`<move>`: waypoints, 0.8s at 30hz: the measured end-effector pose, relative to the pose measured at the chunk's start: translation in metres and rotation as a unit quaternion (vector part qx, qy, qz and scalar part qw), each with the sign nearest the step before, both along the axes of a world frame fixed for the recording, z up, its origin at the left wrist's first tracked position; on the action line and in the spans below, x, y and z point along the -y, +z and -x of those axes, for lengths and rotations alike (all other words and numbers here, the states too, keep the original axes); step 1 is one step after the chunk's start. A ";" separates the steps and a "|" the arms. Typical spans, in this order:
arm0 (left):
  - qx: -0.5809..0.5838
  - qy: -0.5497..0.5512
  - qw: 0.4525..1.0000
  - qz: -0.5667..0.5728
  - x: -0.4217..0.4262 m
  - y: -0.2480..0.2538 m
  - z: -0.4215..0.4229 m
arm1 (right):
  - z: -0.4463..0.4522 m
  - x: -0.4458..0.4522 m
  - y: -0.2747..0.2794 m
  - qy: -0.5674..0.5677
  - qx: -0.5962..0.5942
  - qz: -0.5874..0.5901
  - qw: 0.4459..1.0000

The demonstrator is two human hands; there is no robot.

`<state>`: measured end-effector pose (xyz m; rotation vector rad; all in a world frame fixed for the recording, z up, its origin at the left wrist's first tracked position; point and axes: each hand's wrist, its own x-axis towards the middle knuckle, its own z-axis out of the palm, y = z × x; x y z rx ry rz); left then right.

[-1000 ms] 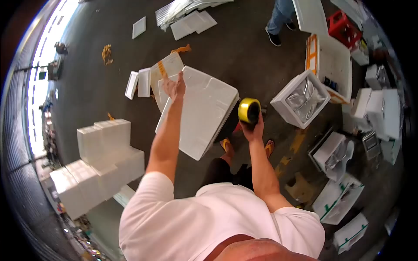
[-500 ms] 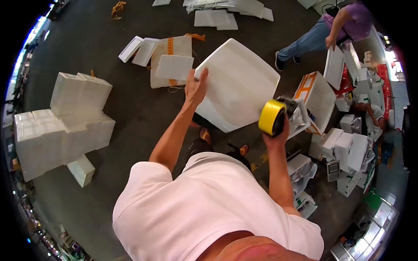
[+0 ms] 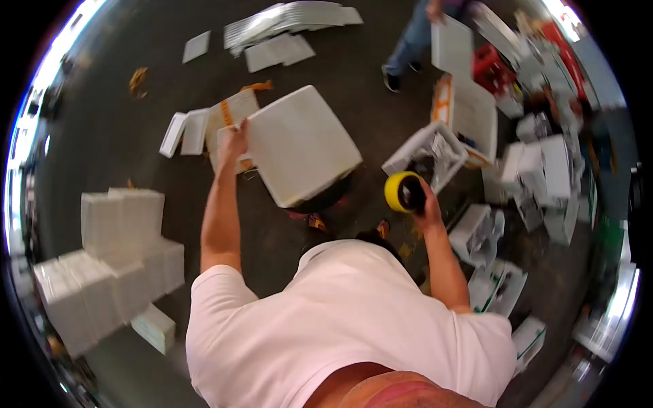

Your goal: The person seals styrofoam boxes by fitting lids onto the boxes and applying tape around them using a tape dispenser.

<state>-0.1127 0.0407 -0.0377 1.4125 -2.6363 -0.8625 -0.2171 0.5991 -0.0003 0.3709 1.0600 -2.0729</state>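
A large white foam box sits in front of me, tilted, over a dark round support that shows only partly beneath it. My left hand grips the left edge of this box. In my right hand is a roll of yellow tape, held off to the right of the box and apart from it. Blur hides the details of my fingers.
White boxes are stacked at the left. Lids and a taped box lie beyond my left hand. An open lined box and a larger box stand right. Another person holds a white panel.
The large box has turned and tipped, with my left hand still at its edge. My right hand keeps the tape roll at the right. The whole view has shifted.
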 end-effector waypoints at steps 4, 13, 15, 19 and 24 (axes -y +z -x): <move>0.085 -0.070 0.992 0.054 -0.043 0.046 0.090 | 0.030 -0.027 -0.017 0.000 -0.005 -0.055 0.998; 0.142 -0.396 0.888 0.184 -0.244 0.079 0.156 | 0.083 -0.034 -0.124 -0.055 -0.029 -0.094 0.994; 0.003 -0.571 0.796 0.201 -0.245 0.084 0.129 | 0.083 -0.019 -0.145 -0.002 -0.083 -0.055 0.995; 0.023 -0.634 0.753 0.176 -0.264 0.083 0.119 | 0.097 0.001 -0.203 0.036 -0.140 -0.056 0.988; 0.033 -0.639 0.750 0.167 -0.264 0.085 0.117 | 0.103 0.037 -0.237 0.158 -0.190 -0.058 0.967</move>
